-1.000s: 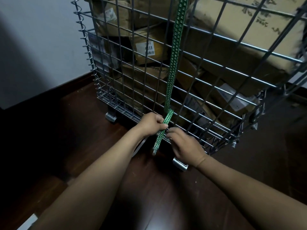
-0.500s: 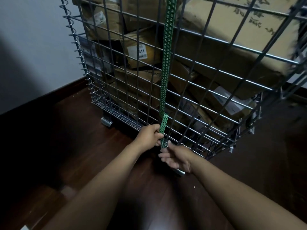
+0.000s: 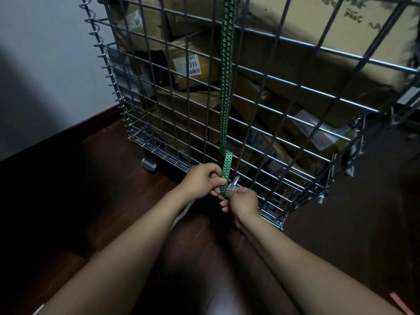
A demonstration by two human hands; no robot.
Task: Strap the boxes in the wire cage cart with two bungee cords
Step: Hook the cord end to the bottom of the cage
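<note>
Left hand (image 3: 202, 181) pinches the doubled-back tail of the green bungee cord (image 3: 226, 92) between thumb and curled fingers, low on the front of the wire cage cart (image 3: 163, 154). And that tail has changed: a second ago it angled out toward the floor (image 3: 113, 178), now it hangs straight, in line with the long run of cord climbing the mesh in front of the boxes (image 3: 318, 23). Right hand (image 3: 244, 201) is busy too. Half a second back its fingers were spread under the cord; now they are curled round what looks like the metal hook (image 3: 234, 184), right against the cage's bottom wires. The slack looks taken up and the hook sits at its anchor point, so this cord seems about to be fastened. Whether the hook has caught a wire cannot be told. No second cord is in view.
</note>
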